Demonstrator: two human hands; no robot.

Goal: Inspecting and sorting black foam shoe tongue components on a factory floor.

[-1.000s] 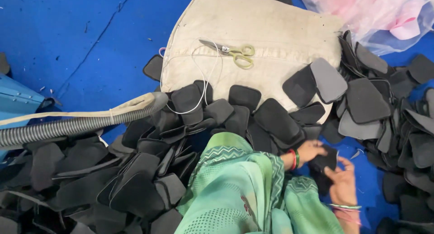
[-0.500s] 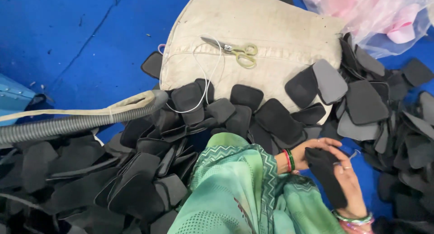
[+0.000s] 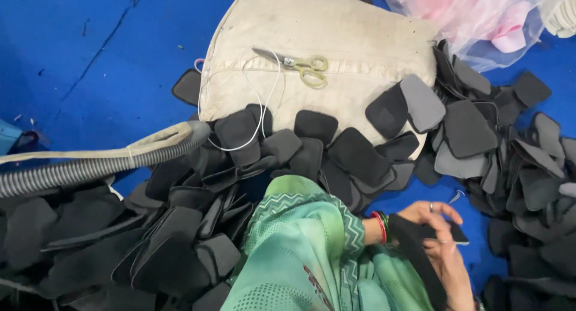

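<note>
Both my hands are at the lower right, over the blue floor (image 3: 90, 59). My left hand (image 3: 427, 214), with red and green bangles at the wrist and a green patterned sleeve, curls over the top of a black foam piece (image 3: 414, 248). From below, my right hand (image 3: 451, 268) holds the same piece. The piece is flat and dark, and it runs diagonally between the two hands. Piles of similar black and grey foam pieces (image 3: 468, 131) lie around my hands.
A beige stuffed sack (image 3: 336, 29) lies ahead with green-handled scissors (image 3: 306, 68) and a white cord (image 3: 264, 107) on it. A grey ribbed hose (image 3: 90, 167) crosses the left side. More black pieces (image 3: 174, 245) are heaped at lower left. A pink and clear plastic bag (image 3: 480, 17) sits at top right.
My hands picked a black piece out of the pile at lower right, lifted it and turned it. Both hands now grip it closer to my body.
</note>
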